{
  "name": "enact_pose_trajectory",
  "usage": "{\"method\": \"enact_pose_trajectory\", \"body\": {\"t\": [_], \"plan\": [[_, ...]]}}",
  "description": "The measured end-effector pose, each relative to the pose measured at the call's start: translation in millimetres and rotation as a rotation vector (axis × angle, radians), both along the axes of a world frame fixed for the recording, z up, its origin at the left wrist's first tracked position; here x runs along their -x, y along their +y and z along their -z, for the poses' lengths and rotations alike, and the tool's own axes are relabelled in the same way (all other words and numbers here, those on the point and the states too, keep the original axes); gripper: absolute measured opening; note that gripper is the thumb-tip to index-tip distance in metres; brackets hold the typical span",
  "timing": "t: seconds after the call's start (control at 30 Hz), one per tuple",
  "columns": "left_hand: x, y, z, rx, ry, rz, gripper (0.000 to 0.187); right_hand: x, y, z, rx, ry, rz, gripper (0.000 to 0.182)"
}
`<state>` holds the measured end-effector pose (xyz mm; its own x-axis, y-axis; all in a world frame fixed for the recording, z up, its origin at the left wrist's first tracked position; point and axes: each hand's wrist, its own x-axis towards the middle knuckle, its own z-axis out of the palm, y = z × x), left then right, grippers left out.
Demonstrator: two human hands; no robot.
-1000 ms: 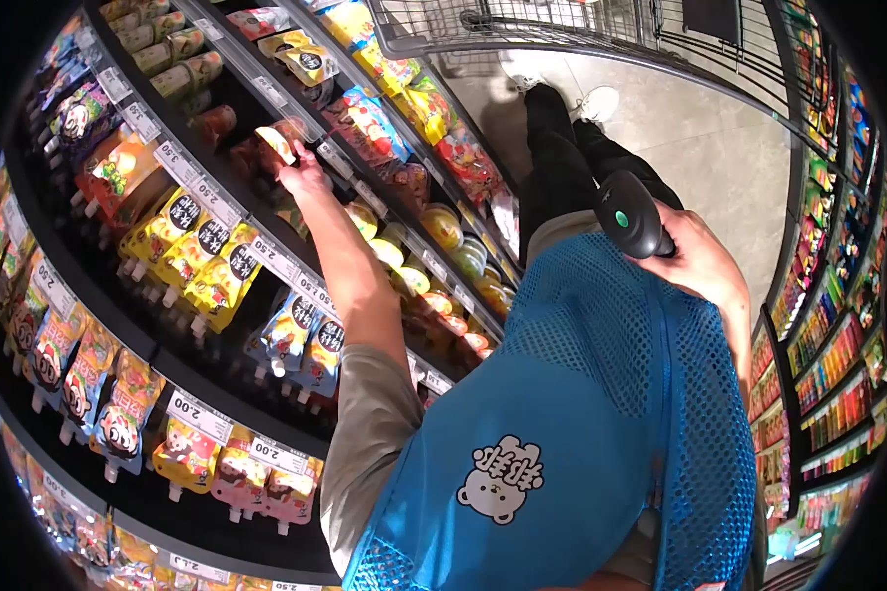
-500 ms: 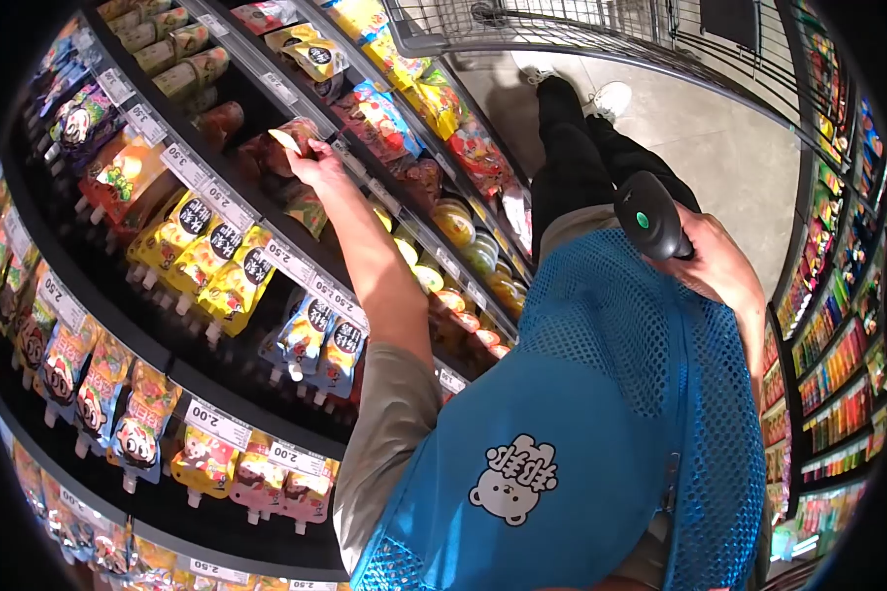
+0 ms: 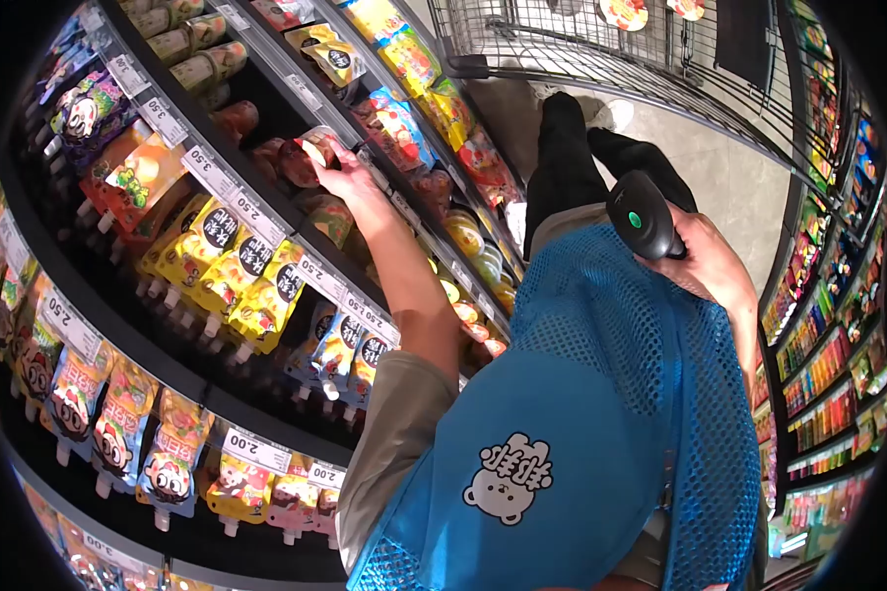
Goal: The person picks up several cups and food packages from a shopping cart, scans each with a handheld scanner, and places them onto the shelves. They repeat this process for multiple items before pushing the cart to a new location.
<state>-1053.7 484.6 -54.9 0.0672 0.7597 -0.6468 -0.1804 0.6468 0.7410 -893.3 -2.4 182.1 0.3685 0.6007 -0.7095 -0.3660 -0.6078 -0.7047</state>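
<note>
My left hand (image 3: 348,177) reaches into a shelf on the left, its fingers closed around a small clear cup with dark red contents (image 3: 301,160). The cup's pale rim faces up by my thumb. Beside it on the same shelf are more reddish cups (image 3: 235,120), and green-and-white cups (image 3: 209,67) lie in a row farther in. In front of my body, my right hand (image 3: 705,254) grips a black handheld barcode scanner (image 3: 641,212) that shows a green light. The fingers under the scanner's handle are partly hidden.
Spouted yellow pouches (image 3: 238,271) fill the lower left shelf behind price labels (image 3: 229,192). A wire shopping cart (image 3: 601,69) stands beyond my feet, with round packages (image 3: 623,14) inside. Another stocked shelf (image 3: 828,355) runs along the right.
The shelves have shifted rightward in view, and more of the cart shows, including packages inside. My left hand stays on the dark red cup; my right still holds the scanner.
</note>
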Motion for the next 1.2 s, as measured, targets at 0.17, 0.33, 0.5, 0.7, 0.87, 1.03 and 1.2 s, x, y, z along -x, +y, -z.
{"method": "enact_pose_trajectory", "body": {"t": [0.17, 0.33, 0.5, 0.7, 0.87, 1.03, 1.2], "plan": [[9, 3, -3, -0.042, 0.074, 0.103, 0.040, -2, 13, 9, -0.028, -0.078, -0.001, 0.049], [11, 4, -5, -0.046, 0.092, 0.242, 0.037, -9, 8, 20, -0.072, -0.147, -0.023, 0.048], [2, 3, -11, -0.070, 0.271, 0.144, 0.035, -24, -12, 40, -0.094, -0.128, -0.027, 0.049], [-6, 3, -21, -0.121, 0.338, 0.187, 0.034, -56, -36, 65, -0.085, 0.102, -0.080, 0.052], [-11, 6, -20, -0.077, 0.297, 0.225, 0.037, -76, -59, 73, -0.065, 0.113, -0.109, 0.054], [-4, 19, -16, -0.044, 0.322, 0.227, 0.036, -95, -79, 81, -0.005, 0.152, -0.153, 0.054], [9, 24, -15, -0.017, 0.358, 0.129, 0.033, -103, -102, 98, -0.054, 0.005, -0.249, 0.054]]}}
